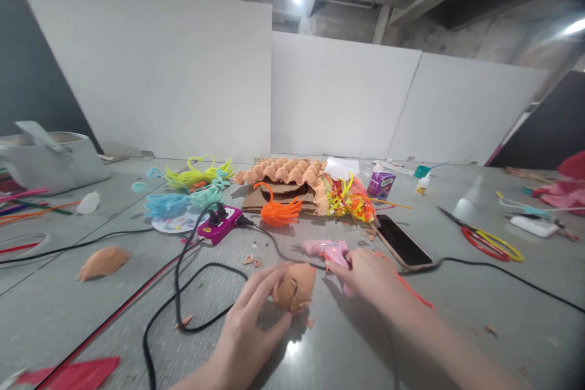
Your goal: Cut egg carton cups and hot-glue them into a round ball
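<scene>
My left hand [256, 323] is closed around the left side of a rounded orange-tan piece [295, 287], which sits low over the grey table with a dark mark on its face. Beyond it and to the right, my right hand [365, 274] grips the handle of a pink glue gun [325, 250], whose nozzle points left. Further back lies a cardboard piece [256, 198] topped by rows of orange-tan scale-like pieces [292, 170]. An orange pipe-cleaner swan shape [280, 212] stands in front of it.
A purple power strip [220, 225] with black cables lies left of centre. On the right are a phone [403, 242], scissors [487, 241] and a glue bottle [423, 184]. Another tan piece [104, 262] and a grey bucket [55, 161] are at left.
</scene>
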Demonstrator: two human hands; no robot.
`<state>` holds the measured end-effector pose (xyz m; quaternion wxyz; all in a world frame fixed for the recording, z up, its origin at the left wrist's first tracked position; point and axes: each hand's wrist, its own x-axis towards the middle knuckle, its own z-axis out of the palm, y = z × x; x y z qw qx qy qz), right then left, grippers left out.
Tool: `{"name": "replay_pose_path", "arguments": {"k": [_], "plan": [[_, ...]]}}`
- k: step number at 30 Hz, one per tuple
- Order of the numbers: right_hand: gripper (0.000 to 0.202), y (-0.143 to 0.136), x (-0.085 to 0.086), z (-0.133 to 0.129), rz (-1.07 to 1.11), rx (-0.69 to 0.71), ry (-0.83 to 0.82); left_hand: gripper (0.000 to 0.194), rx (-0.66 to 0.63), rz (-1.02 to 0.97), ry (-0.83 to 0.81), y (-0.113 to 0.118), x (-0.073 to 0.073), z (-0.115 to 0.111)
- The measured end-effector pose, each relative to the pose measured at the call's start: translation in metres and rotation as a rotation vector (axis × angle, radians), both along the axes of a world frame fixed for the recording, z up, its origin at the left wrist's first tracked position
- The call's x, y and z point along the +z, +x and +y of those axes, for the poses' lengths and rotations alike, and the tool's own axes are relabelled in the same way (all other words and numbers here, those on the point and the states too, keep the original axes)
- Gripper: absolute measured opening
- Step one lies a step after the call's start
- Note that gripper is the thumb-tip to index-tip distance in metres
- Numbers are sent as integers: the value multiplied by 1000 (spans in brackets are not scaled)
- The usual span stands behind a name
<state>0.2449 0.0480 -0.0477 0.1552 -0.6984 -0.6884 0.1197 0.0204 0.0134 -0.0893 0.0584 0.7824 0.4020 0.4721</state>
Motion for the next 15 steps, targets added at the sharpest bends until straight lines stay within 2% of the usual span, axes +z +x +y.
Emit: {"name": "replay_pose_path", "arguments": {"k": [4, 9, 11, 15], "plan": [[56, -7, -2, -2, 82, -45, -39, 43, -16, 20, -4, -1, 0, -1], [58, -1, -2, 2, 186, -89, 0, 44, -2, 8, 2, -3, -3, 0], [52, 4, 0, 5, 236, -136, 24, 43, 8, 3, -18, -3, -2, 1], [28, 18, 4, 3, 391, -201, 65, 39, 38, -39, -60, -1, -2, 3]]}}
